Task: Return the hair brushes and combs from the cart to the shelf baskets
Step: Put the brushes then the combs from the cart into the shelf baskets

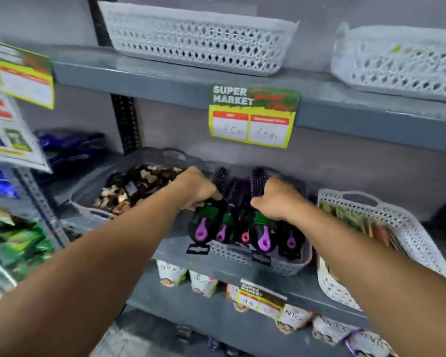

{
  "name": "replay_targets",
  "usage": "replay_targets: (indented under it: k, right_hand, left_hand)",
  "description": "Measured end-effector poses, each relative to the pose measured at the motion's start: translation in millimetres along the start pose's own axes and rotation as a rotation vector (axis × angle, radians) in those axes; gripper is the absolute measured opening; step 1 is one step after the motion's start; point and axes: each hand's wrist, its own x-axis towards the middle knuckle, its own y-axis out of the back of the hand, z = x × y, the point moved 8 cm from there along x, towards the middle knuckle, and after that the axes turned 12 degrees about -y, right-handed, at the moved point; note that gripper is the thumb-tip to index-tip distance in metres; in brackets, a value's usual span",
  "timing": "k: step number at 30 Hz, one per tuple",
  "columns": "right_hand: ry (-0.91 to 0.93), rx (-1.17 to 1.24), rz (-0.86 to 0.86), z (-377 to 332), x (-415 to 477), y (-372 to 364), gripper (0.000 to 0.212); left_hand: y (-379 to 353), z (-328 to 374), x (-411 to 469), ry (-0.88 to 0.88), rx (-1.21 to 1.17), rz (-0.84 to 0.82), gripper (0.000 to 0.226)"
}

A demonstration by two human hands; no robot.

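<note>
On the middle shelf (180,251), a grey basket (88,199) at the far left held a heap of dark and tan hair clips (137,188), which no hand touched. Just to its right, the left hand (197,188) reached in over the left side of a smaller grey basket (242,253), its grip clamped on a black round brush (211,215) near the green card at the handle. The hair brushes (238,215) lay packed side by side in that basket, long axes running front to back: bristle heads toward the shelf wall, purple and pink handle loops toward the person and overhanging the front rim. The right hand (277,198) was curled shut on another brush (259,217) on the basket's right side. Each hand sat at mid-length on its own brush, so any settling push would probably run along the handles, away from the person. Further right stood a white basket (407,228) of flat packets, well clear of both hands. The cart was not in view.
</note>
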Motion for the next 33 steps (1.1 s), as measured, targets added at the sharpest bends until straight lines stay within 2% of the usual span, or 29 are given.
replay_targets:
  k: [2, 5, 10, 14, 17, 21, 25, 33]
  right_hand:
    - [-0.033, -0.028, 0.039, 10, 15, 9, 0.067]
    - [-0.080, -0.066, 0.081, 23, 34, 15, 0.063]
    - [-0.145, -0.018, 0.029, 38, 66, -7, 0.064]
    - [-0.269, 0.095, -0.029, 57, 84, -37, 0.064]
    - [-0.305, 0.117, -0.039, 66, 92, -55, 0.059]
    - [-0.320, 0.053, -0.044, 74, 99, -71, 0.057]
    - [-0.314, -0.009, -0.055, 73, 101, -81, 0.057]
    - [-0.328, -0.029, -0.034, 74, 101, -84, 0.055]
  left_hand:
    - [-17, 15, 16, -0.022, -0.016, -0.025, 0.037]
    - [-44, 35, 36, -0.065, 0.010, -0.065, 0.031]
    - [-86, 45, 58, -0.139, 0.121, -0.044, 0.029]
    - [-117, 26, 67, -0.046, 0.174, -0.071, 0.027]
    - [-131, 14, 70, -0.004, 0.212, -0.100, 0.014]
    - [-136, 6, 76, 0.008, 0.241, -0.072, 0.016]
    - [-135, 2, 78, 0.007, 0.222, -0.073, 0.008]
    - [-129, 0, 67, -0.056, 0.230, -0.017, 0.017]
